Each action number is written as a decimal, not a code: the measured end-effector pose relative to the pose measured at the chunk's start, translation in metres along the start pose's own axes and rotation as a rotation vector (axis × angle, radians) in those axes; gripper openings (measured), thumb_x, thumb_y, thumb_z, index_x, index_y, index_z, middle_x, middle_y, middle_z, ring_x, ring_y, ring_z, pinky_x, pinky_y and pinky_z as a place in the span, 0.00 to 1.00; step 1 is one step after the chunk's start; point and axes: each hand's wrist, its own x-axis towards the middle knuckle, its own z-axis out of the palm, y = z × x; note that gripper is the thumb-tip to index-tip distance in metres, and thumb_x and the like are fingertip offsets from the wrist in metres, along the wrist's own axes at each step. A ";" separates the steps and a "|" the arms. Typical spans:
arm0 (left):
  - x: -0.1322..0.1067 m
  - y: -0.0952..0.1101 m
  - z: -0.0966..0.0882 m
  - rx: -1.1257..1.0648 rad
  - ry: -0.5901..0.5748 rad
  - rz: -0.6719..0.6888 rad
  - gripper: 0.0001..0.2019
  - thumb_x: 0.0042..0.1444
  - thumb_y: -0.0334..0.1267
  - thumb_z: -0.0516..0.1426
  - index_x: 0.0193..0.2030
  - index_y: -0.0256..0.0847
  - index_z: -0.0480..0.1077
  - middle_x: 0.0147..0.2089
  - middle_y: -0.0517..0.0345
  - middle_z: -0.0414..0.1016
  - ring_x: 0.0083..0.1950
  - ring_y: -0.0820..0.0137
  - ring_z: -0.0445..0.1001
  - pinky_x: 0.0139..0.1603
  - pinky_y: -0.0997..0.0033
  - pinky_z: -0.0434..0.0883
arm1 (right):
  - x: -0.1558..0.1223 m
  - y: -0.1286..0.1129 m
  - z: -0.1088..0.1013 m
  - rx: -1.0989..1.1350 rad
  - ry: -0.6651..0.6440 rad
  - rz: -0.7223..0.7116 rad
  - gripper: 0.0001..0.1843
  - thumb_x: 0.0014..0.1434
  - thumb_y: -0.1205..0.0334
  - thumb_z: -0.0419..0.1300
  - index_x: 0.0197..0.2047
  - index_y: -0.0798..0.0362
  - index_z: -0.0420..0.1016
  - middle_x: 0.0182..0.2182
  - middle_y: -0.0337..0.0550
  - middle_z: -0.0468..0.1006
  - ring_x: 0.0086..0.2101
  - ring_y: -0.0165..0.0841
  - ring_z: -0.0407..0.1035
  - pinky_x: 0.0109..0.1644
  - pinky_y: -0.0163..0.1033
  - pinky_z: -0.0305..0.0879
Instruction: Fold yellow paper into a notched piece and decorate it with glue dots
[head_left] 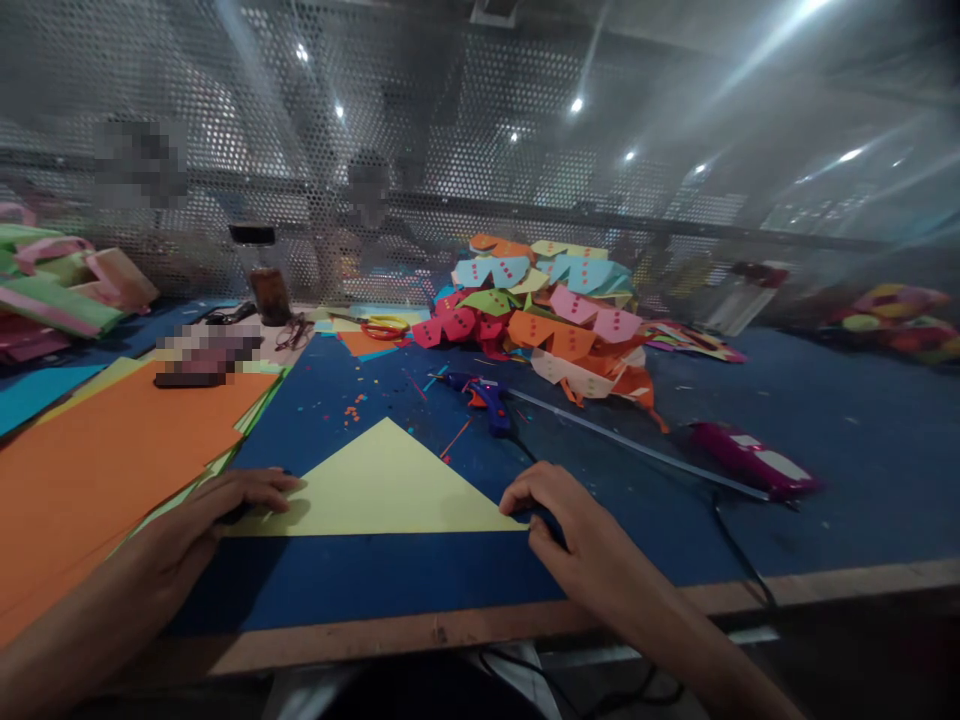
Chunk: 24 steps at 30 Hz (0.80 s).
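Note:
A pale yellow sheet of paper (390, 485), in a triangle with its point away from me, lies on the blue table. My left hand (225, 505) rests over its left corner, fingers stretched out on the paper and thumb apart from them. At the right corner, the bent fingers and thumb of my right hand (559, 515) close on the paper's tip. Beyond the triangle lies a blue glue gun (489, 400). Left of my left hand is a stack of orange sheets (112, 470).
Colourful cut-paper pieces with red dots (555, 320) are heaped at the back. A clear stick (637, 435) reaches towards a purple tool (754, 460) with a cord. Orange-handled scissors (385, 327), a dark-lidded jar (266, 285) and a blurred dark item (210, 360) are further back.

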 end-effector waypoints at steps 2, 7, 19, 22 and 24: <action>0.001 0.003 -0.002 0.011 0.013 -0.013 0.18 0.61 0.37 0.50 0.51 0.64 0.73 0.57 0.64 0.79 0.58 0.54 0.77 0.60 0.45 0.74 | 0.000 0.000 0.000 0.004 0.000 0.003 0.21 0.50 0.83 0.47 0.38 0.51 0.71 0.39 0.44 0.73 0.42 0.37 0.69 0.49 0.45 0.65; 0.002 0.007 -0.006 0.056 0.001 0.048 0.18 0.60 0.37 0.52 0.53 0.64 0.72 0.58 0.66 0.78 0.57 0.56 0.78 0.58 0.51 0.76 | 0.000 0.000 -0.002 0.037 0.009 -0.017 0.21 0.52 0.82 0.46 0.39 0.51 0.71 0.39 0.43 0.74 0.42 0.36 0.69 0.48 0.43 0.65; 0.008 0.043 0.023 0.168 -0.001 0.225 0.09 0.65 0.45 0.54 0.47 0.58 0.74 0.50 0.62 0.80 0.50 0.63 0.80 0.48 0.63 0.80 | 0.005 -0.036 0.009 -0.134 -0.114 -0.249 0.07 0.65 0.68 0.62 0.45 0.50 0.72 0.46 0.43 0.75 0.47 0.39 0.66 0.51 0.45 0.59; 0.013 0.048 0.025 0.172 0.017 0.255 0.09 0.65 0.46 0.53 0.45 0.56 0.75 0.47 0.62 0.81 0.47 0.65 0.81 0.47 0.66 0.80 | 0.013 -0.035 0.014 -0.199 -0.135 -0.261 0.04 0.65 0.67 0.62 0.43 0.51 0.73 0.45 0.43 0.75 0.46 0.39 0.66 0.48 0.44 0.57; 0.015 0.050 0.025 0.187 0.026 0.282 0.09 0.66 0.46 0.53 0.44 0.55 0.75 0.46 0.62 0.82 0.46 0.66 0.81 0.46 0.68 0.80 | 0.017 -0.033 0.017 -0.234 -0.147 -0.283 0.01 0.66 0.66 0.60 0.42 0.52 0.73 0.44 0.42 0.76 0.45 0.38 0.67 0.46 0.43 0.56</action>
